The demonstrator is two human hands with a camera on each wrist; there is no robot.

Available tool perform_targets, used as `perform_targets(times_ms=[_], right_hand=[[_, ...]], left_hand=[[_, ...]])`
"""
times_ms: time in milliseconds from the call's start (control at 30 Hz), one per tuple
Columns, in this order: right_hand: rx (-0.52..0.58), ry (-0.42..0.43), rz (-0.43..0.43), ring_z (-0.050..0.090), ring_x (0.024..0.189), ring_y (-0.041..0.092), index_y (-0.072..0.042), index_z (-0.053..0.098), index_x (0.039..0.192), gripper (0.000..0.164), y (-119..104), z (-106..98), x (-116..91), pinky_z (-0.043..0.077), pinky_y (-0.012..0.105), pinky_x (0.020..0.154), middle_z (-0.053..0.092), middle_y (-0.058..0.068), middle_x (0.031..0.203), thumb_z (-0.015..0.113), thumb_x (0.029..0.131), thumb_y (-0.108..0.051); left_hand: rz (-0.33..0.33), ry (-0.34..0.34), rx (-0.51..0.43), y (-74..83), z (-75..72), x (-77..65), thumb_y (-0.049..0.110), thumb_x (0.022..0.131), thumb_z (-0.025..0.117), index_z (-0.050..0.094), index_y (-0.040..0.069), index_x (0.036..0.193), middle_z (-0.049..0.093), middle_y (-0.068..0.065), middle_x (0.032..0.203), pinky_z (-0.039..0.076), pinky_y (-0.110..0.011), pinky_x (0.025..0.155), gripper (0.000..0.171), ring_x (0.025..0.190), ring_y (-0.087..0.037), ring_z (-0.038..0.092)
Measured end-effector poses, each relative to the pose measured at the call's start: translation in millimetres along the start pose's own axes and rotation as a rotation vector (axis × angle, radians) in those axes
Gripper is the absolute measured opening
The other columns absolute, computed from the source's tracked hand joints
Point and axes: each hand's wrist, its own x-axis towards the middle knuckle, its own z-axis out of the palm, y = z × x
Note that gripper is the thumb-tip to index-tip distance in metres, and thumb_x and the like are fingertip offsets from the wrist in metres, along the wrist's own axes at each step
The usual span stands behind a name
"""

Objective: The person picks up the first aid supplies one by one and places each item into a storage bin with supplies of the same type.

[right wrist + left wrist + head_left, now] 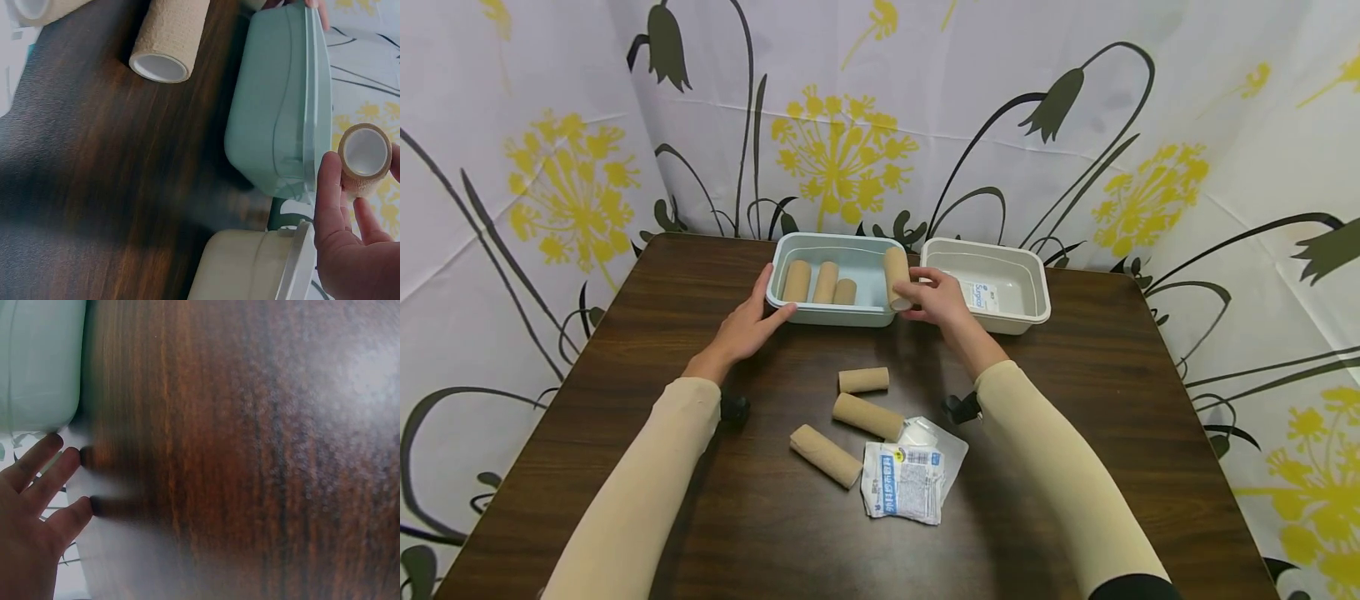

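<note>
Crinkled sachets (904, 487), tan cylindrical rolls (867, 415)

Three loose tan bandage rolls (863, 380) lie on the dark wooden table (625, 350), beside flat white printed packets (904, 482). A white plastic tub (1000, 287) holds another packet, before a flowered curtain (572, 179).

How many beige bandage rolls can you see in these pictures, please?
7: three rolls in the green bin, one in the right hand over the bin's right edge, three on the table. None seems hidden.
</note>
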Motion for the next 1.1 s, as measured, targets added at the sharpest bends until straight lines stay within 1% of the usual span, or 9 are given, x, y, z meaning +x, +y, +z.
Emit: perform_targets(times_ms=[133, 300, 433, 567, 700, 867, 933, 1000, 1100], right_hand=[[0.031, 0.027, 0.008, 0.065, 0.094, 0.024, -0.004, 0.052, 0.137, 0.054, -1, 3, 6, 0.055, 0.040, 0.083, 0.057, 0.017, 0.122, 0.073, 0.088, -0.012], [0.028, 0.051, 0.001, 0.063, 0.096, 0.023, -0.005, 0.052, 0.137, 0.055, -2, 7, 10, 0.055, 0.039, 0.083, 0.055, 0.017, 0.123, 0.073, 0.087, -0.014], [0.026, 0.056, -0.020, 0.063, 0.097, 0.024, -0.003, 0.052, 0.136, 0.054, -2, 11, 12, 0.055, 0.040, 0.085, 0.057, 0.017, 0.123, 0.073, 0.087, -0.012], [0.016, 0.057, -0.046, 0.063, 0.105, 0.028, 0.001, 0.052, 0.136, 0.053, -1, 14, 13, 0.056, 0.037, 0.081, 0.059, 0.019, 0.123, 0.072, 0.088, -0.008], [-0.022, 0.055, -0.050, 0.060, 0.110, 0.031, 0.002, 0.054, 0.135, 0.049, 0, 14, 11, 0.055, 0.037, 0.082, 0.057, 0.019, 0.124, 0.071, 0.090, -0.008], [-0.074, 0.045, -0.037, 0.060, 0.109, 0.029, 0.000, 0.055, 0.135, 0.048, 2, 9, 6, 0.050, 0.045, 0.093, 0.055, 0.018, 0.127, 0.070, 0.091, -0.011], [-0.076, 0.037, -0.033, 0.060, 0.109, 0.028, 0.000, 0.055, 0.135, 0.048, 3, 6, 4, 0.048, 0.046, 0.095, 0.055, 0.017, 0.128, 0.070, 0.091, -0.012], [-0.076, 0.023, -0.038, 0.060, 0.109, 0.027, 0.000, 0.056, 0.134, 0.047, 4, 3, 0, 0.050, 0.045, 0.093, 0.057, 0.016, 0.127, 0.071, 0.091, -0.012], [-0.095, -0.004, -0.058, 0.061, 0.108, 0.026, 0.000, 0.055, 0.135, 0.047, 7, -1, -6, 0.053, 0.040, 0.087, 0.059, 0.016, 0.127, 0.070, 0.091, -0.011]], left_hand=[[-0.005, -0.002, 0.003, 0.6, 0.4, 1.6, 0.067, 0.094, 0.044, -0.014, 0.043, 0.154, 0.016, -0.013, 0.162, 0.020, -0.072, 0.103, 0.087, 0.141, -0.047, 0.025], [-0.006, -0.003, -0.001, 1.5, -0.3, 1.9, 0.068, 0.093, 0.044, -0.014, 0.044, 0.153, 0.016, -0.013, 0.162, 0.020, -0.072, 0.103, 0.087, 0.141, -0.047, 0.025], [-0.007, -0.006, 0.002, 2.8, -1.3, 0.5, 0.067, 0.094, 0.044, -0.014, 0.043, 0.154, 0.015, -0.014, 0.162, 0.019, -0.072, 0.103, 0.087, 0.141, -0.048, 0.024], [-0.012, -0.007, 0.002, 2.4, -1.7, -0.9, 0.066, 0.094, 0.044, -0.014, 0.043, 0.154, 0.014, -0.013, 0.162, 0.018, -0.072, 0.104, 0.086, 0.142, -0.048, 0.023], [-0.015, -0.006, -0.001, 1.5, -1.6, -1.6, 0.067, 0.094, 0.044, -0.014, 0.045, 0.153, 0.014, -0.012, 0.162, 0.019, -0.072, 0.104, 0.086, 0.142, -0.046, 0.023], [-0.010, 0.001, 0.000, 0.7, -0.9, -1.3, 0.067, 0.094, 0.044, -0.014, 0.045, 0.153, 0.015, -0.012, 0.162, 0.020, -0.071, 0.104, 0.085, 0.142, -0.046, 0.024], [-0.007, 0.000, 0.000, 1.0, -0.8, -1.2, 0.066, 0.094, 0.044, -0.014, 0.044, 0.153, 0.015, -0.013, 0.162, 0.020, -0.072, 0.103, 0.086, 0.141, -0.047, 0.024], [-0.006, 0.001, -0.002, 1.3, -0.8, -1.3, 0.066, 0.094, 0.044, -0.014, 0.044, 0.153, 0.015, -0.013, 0.162, 0.020, -0.072, 0.103, 0.086, 0.141, -0.047, 0.024], [-0.003, 0.000, -0.001, 1.5, -0.7, -1.1, 0.066, 0.094, 0.044, -0.014, 0.043, 0.153, 0.015, -0.012, 0.162, 0.020, -0.072, 0.103, 0.086, 0.141, -0.047, 0.024]])
